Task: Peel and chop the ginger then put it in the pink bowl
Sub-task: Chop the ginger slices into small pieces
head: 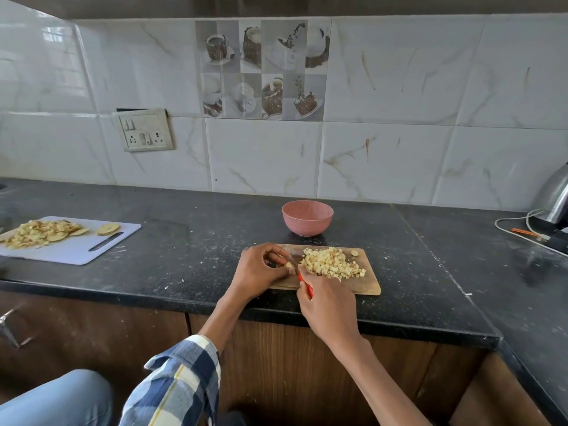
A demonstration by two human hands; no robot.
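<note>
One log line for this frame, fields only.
stage: chopping | left hand: holds ginger | right hand: knife | pile on board | bowl: apart

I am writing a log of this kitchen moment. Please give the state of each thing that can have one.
pink bowl: upright, inside not visible
chopped ginger: heaped on the wooden board
ginger piece: held by the left hand, under the blade
knife: gripped by the right hand
white board: carries peelings
kettle: upright, cable attached
</note>
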